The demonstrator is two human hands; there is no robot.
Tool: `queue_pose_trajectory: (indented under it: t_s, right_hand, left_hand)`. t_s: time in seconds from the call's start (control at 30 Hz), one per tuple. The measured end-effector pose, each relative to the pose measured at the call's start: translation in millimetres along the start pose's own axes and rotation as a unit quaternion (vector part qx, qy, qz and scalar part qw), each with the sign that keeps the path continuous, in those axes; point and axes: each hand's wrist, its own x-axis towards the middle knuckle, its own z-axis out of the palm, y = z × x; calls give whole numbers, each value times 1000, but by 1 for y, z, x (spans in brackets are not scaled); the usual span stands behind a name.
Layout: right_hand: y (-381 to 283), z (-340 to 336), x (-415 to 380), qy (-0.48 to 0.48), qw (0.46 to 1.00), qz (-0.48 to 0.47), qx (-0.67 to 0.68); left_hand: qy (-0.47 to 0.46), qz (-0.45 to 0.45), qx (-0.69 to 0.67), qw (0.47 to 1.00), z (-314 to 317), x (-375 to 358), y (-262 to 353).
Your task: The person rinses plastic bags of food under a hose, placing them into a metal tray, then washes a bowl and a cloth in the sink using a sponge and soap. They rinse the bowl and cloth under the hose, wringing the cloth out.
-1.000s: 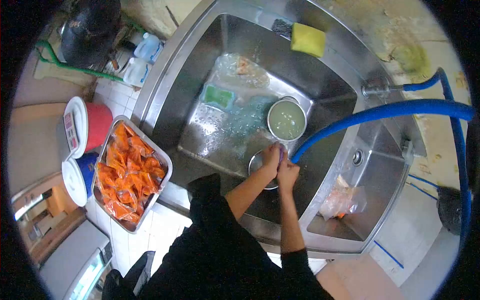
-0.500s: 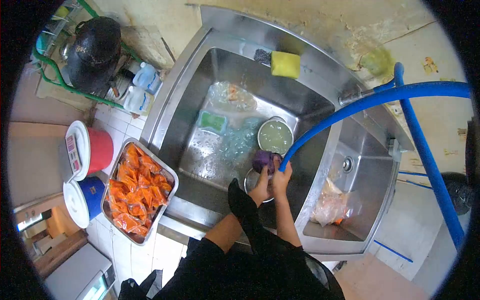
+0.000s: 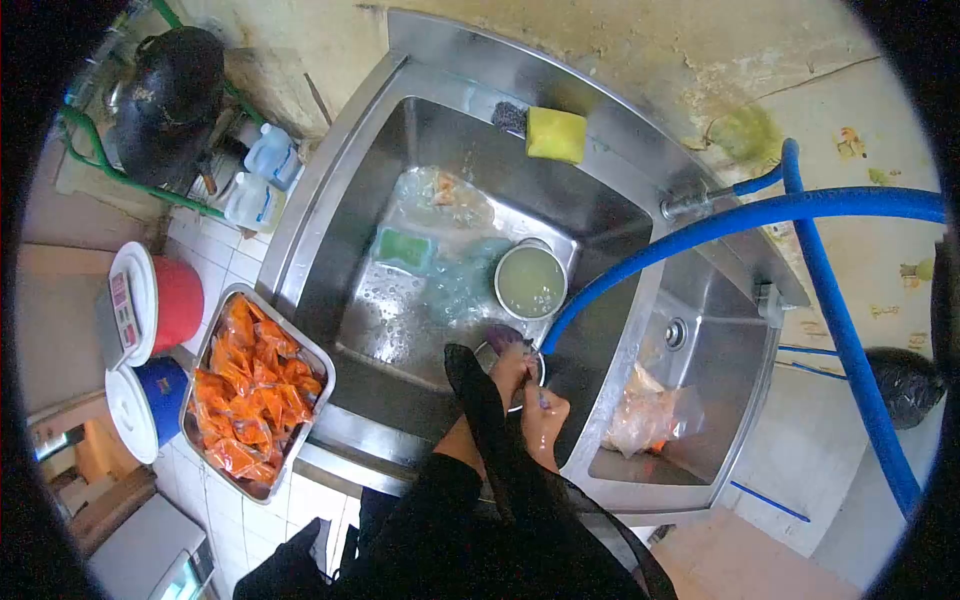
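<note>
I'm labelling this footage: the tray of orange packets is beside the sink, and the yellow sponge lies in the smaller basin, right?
No: the head view shows the yellow sponge on the back ledge of the sink. The tray is beside it.

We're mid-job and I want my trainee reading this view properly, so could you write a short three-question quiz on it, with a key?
1. Multiple choice: what sits beside the dark scouring pad on the sink's back ledge?
A) a white jug
B) a yellow sponge
C) a metal bowl

2. True or false: the green sponge and the pot of cloudy liquid are both in the larger basin.

3. Fill the gap: the purple item shows at the fingers of the person's ____ hand.

Key: 1. B; 2. True; 3. left.
</note>
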Motion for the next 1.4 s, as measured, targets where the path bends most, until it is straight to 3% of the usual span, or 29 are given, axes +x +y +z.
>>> queue_pose_trajectory:
  t_s: [0.03,0.1,0.17,0.23,0.27,0.33,0.37,0.4,0.43,0.57,0.63,0.67,0.7,0.77,0.83,0.93,0.97,1.03,1.07,1.13,1.17,1.23,1.27,1.3,1.37,1.4]
  right_hand:
    - [-10,-9,-6,0,1000,0,-3]
    - [-28,-25,-19,-78,996,-26,-21]
    - [-58,-32,-34,-71,997,11,-15]
    - [-62,-39,-39,-60,985,-10,-160]
    - [-52,-40,-29,-69,985,54,-147]
    - [-23,-36,5,-74,989,0,-125]
    - [-11,-32,17,-78,990,-43,-105]
    - [-10,-25,31,-117,991,7,-69]
    - [-9,-17,43,-155,986,55,-35]
    - [42,13,81,-171,980,28,102]
    - [70,13,92,-102,989,-97,-55]
    - [48,14,83,-53,961,-174,-210]
    - [50,19,82,-50,962,-177,-203]
    - [63,31,89,-50,996,-68,2]
    - [71,39,105,1,998,-39,41]
    - [84,37,119,-204,978,26,-25]
    - [97,43,124,-201,979,25,-21]
    - [106,51,131,-20,997,53,-50]
    - [101,51,127,-17,998,51,-46]
    - [90,51,113,-35,962,63,263]
    - [72,50,101,-33,962,61,264]
    - [38,45,74,-24,943,135,302]
    - [31,41,65,-21,944,137,301]
    - [30,36,56,-32,965,113,233]
    - [34,30,51,-40,982,93,161]
    - [38,26,52,20,998,-53,38]
  left_hand:
    - [-16,31,7,999,-2,2,-7]
    - [-44,-22,-213,976,-21,18,-28]
    - [47,-40,-73,995,-22,26,-8]
    - [131,-92,91,983,-12,31,23]
    - [156,-115,143,971,-6,31,34]
    - [173,-129,199,956,10,25,47]
    - [168,-111,210,957,16,19,45]
    - [137,27,208,968,12,18,23]
    - [140,24,209,968,11,10,15]
    - [152,-9,27,988,48,-26,59]
    - [158,-28,-62,985,58,-45,76]
    - [81,-10,-37,996,50,-48,77]
    - [79,-6,-31,996,47,-48,78]
    - [73,3,57,996,45,-46,79]
    - [68,11,142,988,42,-46,78]
    - [100,22,237,966,39,-53,67]
    - [116,25,263,957,39,-55,63]
    - [195,-6,120,973,66,-74,75]
    - [232,-21,46,971,80,-84,82]
    - [283,-46,-67,956,94,-91,88]
    - [299,-53,-104,947,93,-89,87]
    - [54,-40,-279,958,65,-61,73]
    - [-20,30,-204,978,41,-49,56]
    - [-19,25,-206,978,38,-43,53]
    - [-26,41,-25,998,33,-28,47]
    - [0,105,-14,994,47,-42,51]
